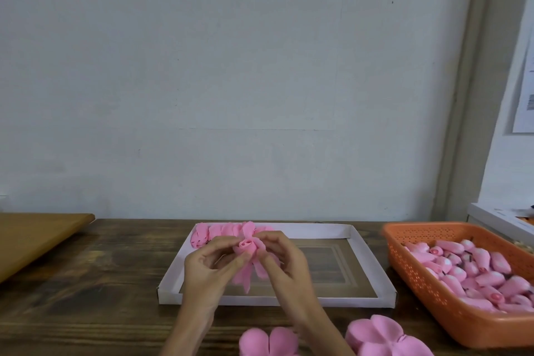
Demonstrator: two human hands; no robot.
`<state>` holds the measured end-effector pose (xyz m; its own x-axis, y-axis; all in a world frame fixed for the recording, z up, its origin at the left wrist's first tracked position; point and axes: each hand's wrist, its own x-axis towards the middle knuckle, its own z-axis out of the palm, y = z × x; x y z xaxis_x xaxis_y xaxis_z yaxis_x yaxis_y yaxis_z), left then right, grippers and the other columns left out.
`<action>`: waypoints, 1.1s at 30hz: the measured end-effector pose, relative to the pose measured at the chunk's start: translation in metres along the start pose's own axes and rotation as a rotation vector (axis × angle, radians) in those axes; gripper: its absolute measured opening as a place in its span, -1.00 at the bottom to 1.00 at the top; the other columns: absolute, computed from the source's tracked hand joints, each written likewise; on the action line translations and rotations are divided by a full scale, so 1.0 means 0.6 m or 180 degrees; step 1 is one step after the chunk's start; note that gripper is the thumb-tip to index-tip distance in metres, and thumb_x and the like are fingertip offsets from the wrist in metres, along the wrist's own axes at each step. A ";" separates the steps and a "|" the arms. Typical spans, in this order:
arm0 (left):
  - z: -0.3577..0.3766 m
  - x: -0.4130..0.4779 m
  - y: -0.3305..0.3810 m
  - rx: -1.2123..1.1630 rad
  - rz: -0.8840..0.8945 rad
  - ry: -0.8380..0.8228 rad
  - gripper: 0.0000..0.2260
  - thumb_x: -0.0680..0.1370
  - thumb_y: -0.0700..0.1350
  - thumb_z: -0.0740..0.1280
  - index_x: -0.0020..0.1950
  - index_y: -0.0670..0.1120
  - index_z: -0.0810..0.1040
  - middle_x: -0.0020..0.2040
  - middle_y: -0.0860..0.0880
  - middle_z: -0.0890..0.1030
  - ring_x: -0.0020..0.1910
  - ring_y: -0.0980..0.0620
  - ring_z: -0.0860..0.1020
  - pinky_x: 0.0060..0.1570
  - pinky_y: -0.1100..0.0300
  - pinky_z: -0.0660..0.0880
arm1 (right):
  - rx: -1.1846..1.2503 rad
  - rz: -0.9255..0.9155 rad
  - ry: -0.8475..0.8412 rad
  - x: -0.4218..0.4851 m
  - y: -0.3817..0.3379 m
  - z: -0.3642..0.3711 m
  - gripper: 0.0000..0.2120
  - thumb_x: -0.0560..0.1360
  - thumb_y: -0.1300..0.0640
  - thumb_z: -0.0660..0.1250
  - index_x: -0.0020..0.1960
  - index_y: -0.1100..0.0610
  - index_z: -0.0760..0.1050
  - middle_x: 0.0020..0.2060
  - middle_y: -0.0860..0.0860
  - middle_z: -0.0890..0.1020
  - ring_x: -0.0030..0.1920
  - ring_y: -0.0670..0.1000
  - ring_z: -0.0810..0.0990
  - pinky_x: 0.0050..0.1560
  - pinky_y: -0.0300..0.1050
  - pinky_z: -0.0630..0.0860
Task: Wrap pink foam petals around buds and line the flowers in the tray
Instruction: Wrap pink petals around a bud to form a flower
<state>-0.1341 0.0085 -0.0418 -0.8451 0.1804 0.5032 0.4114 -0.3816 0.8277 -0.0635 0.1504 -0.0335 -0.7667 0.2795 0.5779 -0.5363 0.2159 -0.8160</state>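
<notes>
Over the wooden table (86, 283), both hands pinch a half-wrapped pink flower (248, 251).

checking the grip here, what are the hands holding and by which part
Both hold one pink foam flower: the left hand and right hand pinch its loose petals just beside the rolled bud centre.

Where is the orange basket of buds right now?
In the head view, the orange basket sits at the right on the wooden table, just right of the white tray.
</notes>
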 end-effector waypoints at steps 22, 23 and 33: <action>0.004 -0.005 0.006 -0.0008 -0.0067 -0.0185 -0.75 0.29 -0.14 0.63 -0.04 -0.07 0.79 -0.01 -0.14 0.77 0.01 -0.06 0.75 -0.06 0.24 0.66 | 0.0218 0.0479 0.0585 -0.002 -0.010 0.010 -0.85 0.69 0.08 0.28 0.06 0.17 0.45 -0.15 0.15 0.74 -0.06 0.21 0.70 -0.02 0.16 0.61; 0.006 -0.006 0.007 0.0010 -0.0052 -0.0216 -0.75 0.29 -0.14 0.63 -0.05 -0.06 0.79 -0.01 -0.14 0.77 0.01 -0.05 0.75 -0.06 0.24 0.66 | 0.0141 0.0491 0.0611 -0.003 -0.011 0.010 -0.86 0.70 0.08 0.28 0.06 0.16 0.44 -0.15 0.14 0.74 -0.05 0.22 0.70 0.01 0.21 0.61; 0.010 -0.008 0.009 0.0243 0.0004 -0.0283 -0.80 0.33 -0.12 0.61 -0.06 0.01 0.80 -0.07 -0.11 0.77 -0.04 -0.01 0.74 -0.10 0.25 0.65 | 0.0106 0.0616 0.0665 0.003 -0.022 0.006 -0.92 0.57 0.22 0.45 -0.01 0.13 0.56 -0.15 0.06 0.76 -0.09 0.07 0.76 -0.15 -0.09 0.68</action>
<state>-0.1258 0.0107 -0.0381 -0.8124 0.2609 0.5215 0.4401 -0.3124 0.8418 -0.0590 0.1446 -0.0221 -0.7685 0.5000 0.3993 -0.4011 0.1098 -0.9094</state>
